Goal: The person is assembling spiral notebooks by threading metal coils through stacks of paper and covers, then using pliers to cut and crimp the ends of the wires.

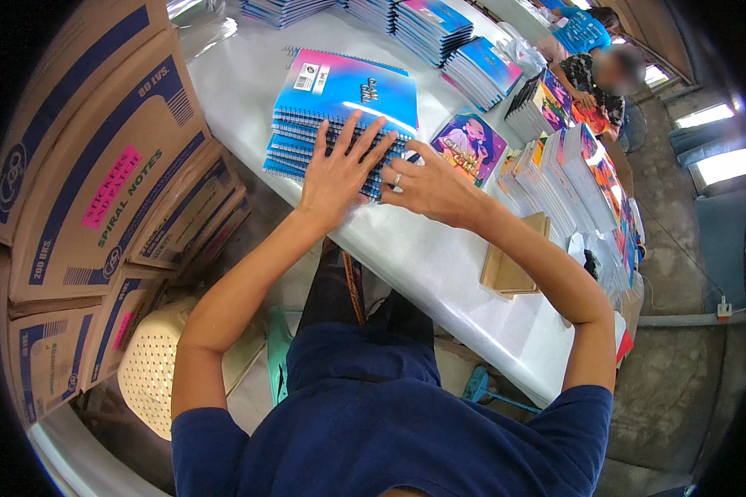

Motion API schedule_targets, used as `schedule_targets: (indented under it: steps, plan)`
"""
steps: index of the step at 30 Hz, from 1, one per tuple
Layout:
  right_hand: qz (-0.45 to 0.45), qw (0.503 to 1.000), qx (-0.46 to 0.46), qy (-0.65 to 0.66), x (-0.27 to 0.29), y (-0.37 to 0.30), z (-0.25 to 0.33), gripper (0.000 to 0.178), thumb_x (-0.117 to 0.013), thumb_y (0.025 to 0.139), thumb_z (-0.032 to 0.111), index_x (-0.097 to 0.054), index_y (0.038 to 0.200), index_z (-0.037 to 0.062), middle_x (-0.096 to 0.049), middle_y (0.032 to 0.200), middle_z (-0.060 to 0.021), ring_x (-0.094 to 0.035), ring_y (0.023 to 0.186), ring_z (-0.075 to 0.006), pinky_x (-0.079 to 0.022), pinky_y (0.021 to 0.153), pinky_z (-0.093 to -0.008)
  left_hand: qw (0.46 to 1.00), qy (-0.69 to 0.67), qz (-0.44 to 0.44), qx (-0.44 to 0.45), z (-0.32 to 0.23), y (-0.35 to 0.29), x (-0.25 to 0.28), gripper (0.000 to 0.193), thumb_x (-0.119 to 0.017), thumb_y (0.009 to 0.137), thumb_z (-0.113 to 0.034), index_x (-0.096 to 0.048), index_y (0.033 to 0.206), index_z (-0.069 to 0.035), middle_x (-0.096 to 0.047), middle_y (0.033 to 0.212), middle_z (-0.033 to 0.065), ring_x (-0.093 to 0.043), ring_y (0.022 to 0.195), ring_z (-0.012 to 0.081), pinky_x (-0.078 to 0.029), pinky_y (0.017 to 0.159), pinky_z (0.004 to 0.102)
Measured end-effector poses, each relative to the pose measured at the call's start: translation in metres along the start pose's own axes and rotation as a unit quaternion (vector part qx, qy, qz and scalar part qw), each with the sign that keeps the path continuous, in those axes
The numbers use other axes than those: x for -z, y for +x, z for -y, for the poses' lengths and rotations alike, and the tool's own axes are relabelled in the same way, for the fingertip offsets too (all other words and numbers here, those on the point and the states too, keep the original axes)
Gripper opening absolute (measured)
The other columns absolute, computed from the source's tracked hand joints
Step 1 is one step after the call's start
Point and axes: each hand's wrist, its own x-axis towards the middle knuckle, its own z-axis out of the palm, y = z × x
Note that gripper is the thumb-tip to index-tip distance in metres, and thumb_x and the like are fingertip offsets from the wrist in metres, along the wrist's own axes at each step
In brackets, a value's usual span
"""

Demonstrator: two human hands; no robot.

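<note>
Atop spiral notebooks (340, 87), left hand (341, 168) splayed, right hand (425, 184) half-curled alongside.

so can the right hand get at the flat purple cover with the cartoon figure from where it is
Probably yes: the purple cover lies beside the right hand on the white table, with nothing seen on top, though that hand is at the edge of the blue-and-pink spiral notebook stack.
</note>
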Motion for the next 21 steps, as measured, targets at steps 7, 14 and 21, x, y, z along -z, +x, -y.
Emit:
schedule_targets:
  steps: [7,14,21]
  plan:
    - [-0.002,0.998,0.04,-0.042,-0.016,-0.008,-0.001,0.025,-0.066,0.078,0.017,-0.057,0.102,0.0162,-0.053,0.101,0.0013,-0.05,0.106,-0.0132,-0.041,0.095,-0.0381,1.0,-0.001,0.007,0.0,0.001,0.001,-0.001,0.121,-0.088,0.048,-0.04,-0.025,0.15,-0.025,-0.023,0.156,0.0001,-0.02,0.143,0.0313,-0.021,0.11,0.0584]
    - [0.055,0.997,-0.059,-0.019,-0.015,-0.008,0.023,0.011,-0.062,0.08,0.018,-0.063,0.089,0.0129,-0.057,0.095,-0.0008,-0.054,0.098,-0.0161,-0.045,0.077,-0.0353,1.0,-0.02,0.002,0.002,0.0,0.001,0.0,0.119,-0.088,0.048,-0.037,-0.027,0.15,-0.025,-0.025,0.155,-0.0005,-0.02,0.143,0.0311,-0.022,0.11,0.0588]
    - [0.246,0.936,-0.231,-0.101,0.011,0.034,0.073,0.018,-0.062,0.078,0.014,-0.068,0.092,0.0043,-0.06,0.091,-0.0113,-0.06,0.081,-0.0261,-0.047,0.063,-0.0422,1.0,-0.015,0.017,0.008,-0.002,0.002,0.006,0.114,-0.087,0.054,-0.03,-0.025,0.15,-0.024,-0.026,0.154,0.0001,-0.02,0.143,0.0305,-0.022,0.111,0.0575]
